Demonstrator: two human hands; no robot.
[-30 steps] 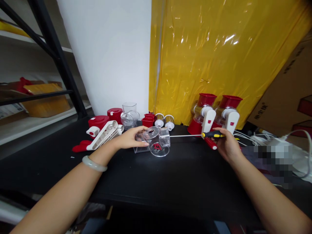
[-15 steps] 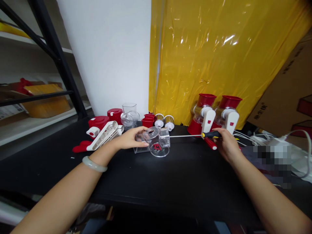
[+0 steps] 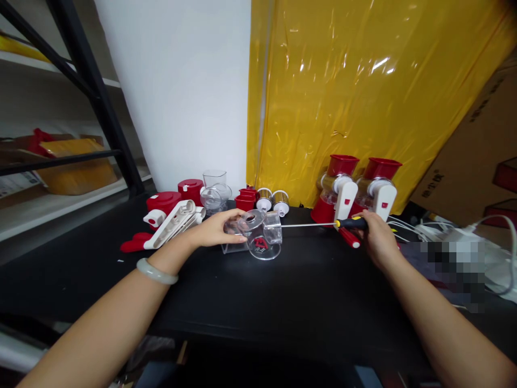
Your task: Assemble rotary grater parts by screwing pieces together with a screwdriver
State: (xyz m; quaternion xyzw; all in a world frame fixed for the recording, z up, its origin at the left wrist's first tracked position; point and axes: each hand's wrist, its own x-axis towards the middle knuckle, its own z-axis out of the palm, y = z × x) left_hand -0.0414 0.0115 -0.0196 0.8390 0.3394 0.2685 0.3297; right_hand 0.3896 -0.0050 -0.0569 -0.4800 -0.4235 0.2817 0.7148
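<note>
My left hand (image 3: 220, 227) is wrapped round a clear plastic grater body (image 3: 264, 237), which lies on its side on the black table and bears a red mark. With my right hand (image 3: 375, 237) I grip the black and yellow handle of a screwdriver (image 3: 309, 224). Its long shaft runs level to the left, and the tip meets the right end of the clear body. Exactly what the tip touches inside the clear plastic cannot be made out. Behind my right hand stand two assembled rotary graters (image 3: 342, 186) with red hoppers and white handles.
White crank handles (image 3: 172, 223) with red grips lie at the left, beside red bases (image 3: 163, 201). Another clear body (image 3: 215, 191), small red parts (image 3: 245, 200) and metal drums (image 3: 280, 202) stand along the back. White cables (image 3: 424, 229) lie at the right.
My right hand's fingers have shifted slightly on the screwdriver's handle, which looks turned a little. The clear body and my left hand stay in place.
</note>
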